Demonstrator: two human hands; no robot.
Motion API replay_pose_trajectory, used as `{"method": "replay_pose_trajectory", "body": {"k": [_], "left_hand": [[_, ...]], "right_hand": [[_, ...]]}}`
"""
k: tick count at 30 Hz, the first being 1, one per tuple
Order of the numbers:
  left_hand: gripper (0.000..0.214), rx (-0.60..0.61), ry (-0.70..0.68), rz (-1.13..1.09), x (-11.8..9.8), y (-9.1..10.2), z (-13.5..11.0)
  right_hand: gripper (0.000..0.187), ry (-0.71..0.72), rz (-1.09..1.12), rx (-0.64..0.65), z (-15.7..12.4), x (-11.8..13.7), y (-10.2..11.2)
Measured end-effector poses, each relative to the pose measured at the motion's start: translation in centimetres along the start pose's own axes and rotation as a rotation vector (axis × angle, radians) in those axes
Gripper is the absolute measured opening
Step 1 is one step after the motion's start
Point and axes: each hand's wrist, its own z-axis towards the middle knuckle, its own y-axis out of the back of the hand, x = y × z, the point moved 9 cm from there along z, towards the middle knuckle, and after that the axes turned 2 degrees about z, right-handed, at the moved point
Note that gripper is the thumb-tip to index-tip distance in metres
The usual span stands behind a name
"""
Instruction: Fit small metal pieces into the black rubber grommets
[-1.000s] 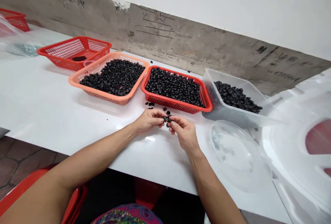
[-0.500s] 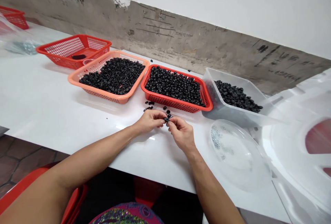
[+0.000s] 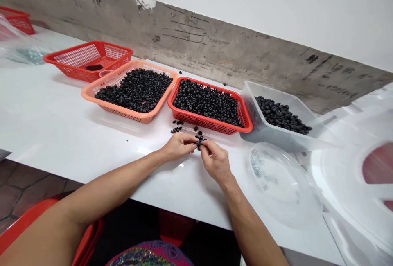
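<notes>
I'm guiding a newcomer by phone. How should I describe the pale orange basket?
A white table runs along a grey wall. On it, between two red baskets, sits a basket heaped with black rings. It alone is pale orange.

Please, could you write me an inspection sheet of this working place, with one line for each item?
Surface: white table, glossy, set along a wall.
Job's things: small black pieces pinched between both hands; many more fill the orange basket, the red basket and the clear tub.
Clutter: loose black pieces on the table before the red basket; clear dish with small grey bits; far red basket; plastic bag at far left.
Hands: left hand and right hand meet at the fingertips, both closed on the pieces.
Cables: nothing seen.
Surroundings: stained wall; red chair below the table edge.
</notes>
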Motion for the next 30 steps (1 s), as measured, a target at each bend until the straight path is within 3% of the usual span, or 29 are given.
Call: {"method": "replay_pose_trajectory", "body": {"k": [3, 8, 11, 16, 21, 23, 30], "left_hand": [[0.023, -0.003, -0.012, 0.011, -0.3, 0.0, -0.2], [0.023, 0.034, 0.005, -0.004, -0.5, -0.3, -0.4], [0.019, 0.063, 0.031, -0.003, -0.6, -0.6, -0.5], [0.016, 0.068, 0.112, 0.042, 0.2, -0.6, -0.6], [0.02, 0.024, 0.122, 0.186, 0.9, -0.3, -0.7], [0.02, 0.022, 0.104, 0.206, 0.7, -0.4, -0.7], [0.018, 0.048, 0.052, 0.132, -1.0, -0.8, -1.0]], "right_hand": [[0.008, -0.107, 0.063, 0.033, -0.1, -0.7, -0.3], [0.008, -0.493, 0.444, 0.118, -0.7, -3.0, -1.6], [0.011, -0.603, 0.603, 0.124, -0.8, -3.4, -2.1], [0.011, -0.631, 0.626, 0.175, -1.2, -4.0, -3.2], [0.008, -0.418, 0.277, 0.157, -0.9, -3.2, -2.4], [0.008, -0.383, 0.243, 0.138, -0.7, -2.9, -2.1], [0.012, -0.631, 0.741, 0.205, -1.1, -3.9, -3.5]]}}
